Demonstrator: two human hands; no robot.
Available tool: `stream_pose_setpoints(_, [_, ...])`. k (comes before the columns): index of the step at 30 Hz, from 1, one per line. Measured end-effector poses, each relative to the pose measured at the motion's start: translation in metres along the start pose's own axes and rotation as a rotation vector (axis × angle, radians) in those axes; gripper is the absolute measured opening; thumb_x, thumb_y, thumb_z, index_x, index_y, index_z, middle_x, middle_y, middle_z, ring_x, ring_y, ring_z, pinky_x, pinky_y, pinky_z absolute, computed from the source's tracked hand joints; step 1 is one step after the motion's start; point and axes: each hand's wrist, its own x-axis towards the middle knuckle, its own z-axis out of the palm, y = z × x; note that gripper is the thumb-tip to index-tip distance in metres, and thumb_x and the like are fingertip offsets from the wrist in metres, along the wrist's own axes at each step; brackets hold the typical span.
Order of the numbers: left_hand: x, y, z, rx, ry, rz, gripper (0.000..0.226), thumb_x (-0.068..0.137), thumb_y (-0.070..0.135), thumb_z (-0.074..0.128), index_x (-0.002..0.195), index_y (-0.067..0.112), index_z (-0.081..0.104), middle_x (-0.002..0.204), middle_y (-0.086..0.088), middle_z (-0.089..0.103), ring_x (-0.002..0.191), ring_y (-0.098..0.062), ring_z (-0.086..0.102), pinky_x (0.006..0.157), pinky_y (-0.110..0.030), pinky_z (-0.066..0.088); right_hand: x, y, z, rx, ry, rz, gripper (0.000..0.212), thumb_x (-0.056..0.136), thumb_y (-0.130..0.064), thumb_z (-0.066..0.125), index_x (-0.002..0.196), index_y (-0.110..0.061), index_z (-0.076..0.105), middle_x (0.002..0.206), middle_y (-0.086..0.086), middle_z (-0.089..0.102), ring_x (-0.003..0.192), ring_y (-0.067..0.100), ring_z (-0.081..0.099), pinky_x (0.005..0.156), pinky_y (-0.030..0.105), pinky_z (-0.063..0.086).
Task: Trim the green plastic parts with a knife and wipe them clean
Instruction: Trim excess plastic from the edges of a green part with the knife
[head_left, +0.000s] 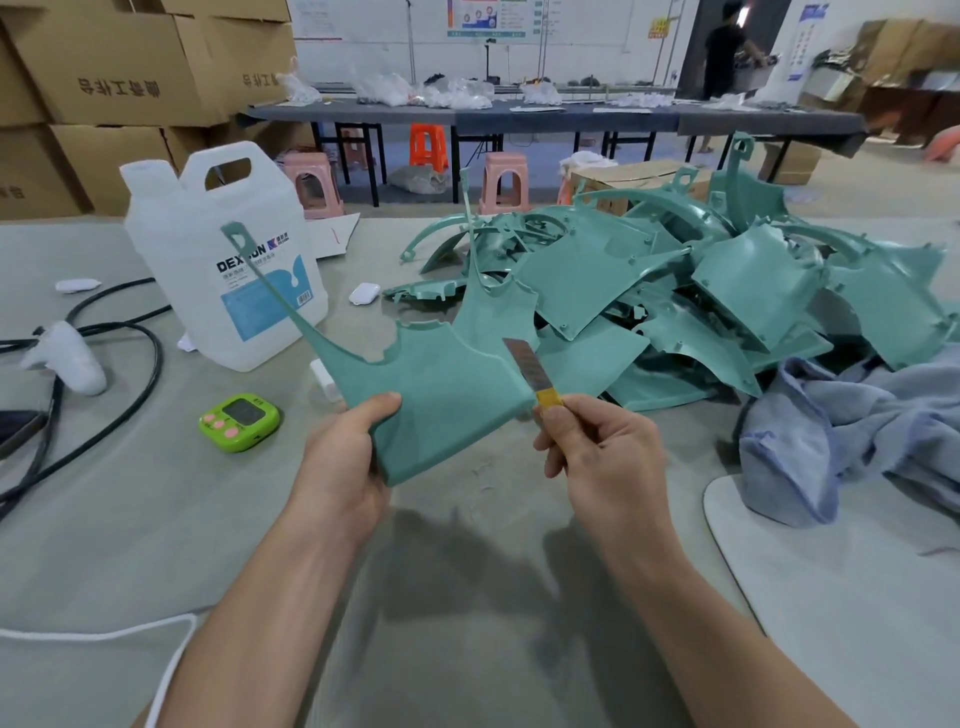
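My left hand (340, 462) grips the lower left corner of a green plastic part (441, 395) and holds it up above the table, its thin strip rising to the upper left. My right hand (602, 457) holds a yellow-handled utility knife (532, 371); the bare blade lies against the part's right edge. A pile of more green plastic parts (701, 291) lies on the table behind. A crumpled blue-grey cloth (852, 431) sits to the right.
A white plastic jug (208, 249) stands at the left, with a green timer (240, 421), black cables (104, 395) and a white handheld device (67, 358) near it. A white board (831, 571) lies at the right. Cardboard boxes, stools and a person at a far table are behind.
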Motion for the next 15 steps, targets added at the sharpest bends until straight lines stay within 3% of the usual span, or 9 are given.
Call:
stream_pose_setpoints(5, [-0.006, 0.003, 0.002, -0.055, 0.018, -0.022, 0.019, 0.098, 0.002, 0.054, 0.108, 0.004, 0.069, 0.101, -0.009, 0.078, 0.085, -0.020, 0.077, 0.059, -0.029, 0.060, -0.002, 0.000, 0.001, 0.030, -0.001, -0.011, 0.024, 0.098, -0.012, 0.067, 0.084, -0.027, 0.079, 0.071, 0.006, 0.070, 0.056, 0.015, 0.059, 0.053, 0.019, 0.045])
stream_pose_setpoints(10, [-0.011, 0.006, 0.006, -0.155, -0.008, -0.099, 0.018, 0.099, 0.001, 0.051, 0.105, 0.003, 0.068, 0.093, -0.009, 0.079, 0.078, -0.020, 0.077, 0.055, -0.027, 0.059, -0.003, 0.001, 0.002, 0.010, -0.044, -0.012, 0.021, 0.098, -0.009, 0.066, 0.087, -0.021, 0.079, 0.074, 0.007, 0.072, 0.060, 0.017, 0.063, 0.055, 0.020, 0.046])
stream_pose_setpoints(12, [-0.013, 0.006, 0.007, -0.163, -0.034, -0.124, 0.018, 0.098, 0.001, 0.052, 0.102, 0.002, 0.069, 0.091, -0.010, 0.079, 0.075, -0.019, 0.077, 0.053, -0.025, 0.058, -0.003, -0.002, 0.002, 0.131, -0.076, 0.036, 0.018, 0.096, -0.009, 0.068, 0.088, -0.018, 0.081, 0.079, 0.008, 0.075, 0.066, 0.017, 0.066, 0.059, 0.022, 0.049])
stream_pose_setpoints(15, [-0.014, 0.002, 0.009, -0.049, -0.076, -0.109, 0.017, 0.096, 0.000, 0.054, 0.102, 0.001, 0.070, 0.096, -0.011, 0.079, 0.080, -0.019, 0.077, 0.057, -0.025, 0.059, 0.002, -0.009, -0.003, 0.574, -0.130, 0.367, 0.016, 0.082, -0.023, 0.071, 0.089, -0.016, 0.083, 0.100, 0.010, 0.078, 0.087, 0.017, 0.072, 0.072, 0.029, 0.057])
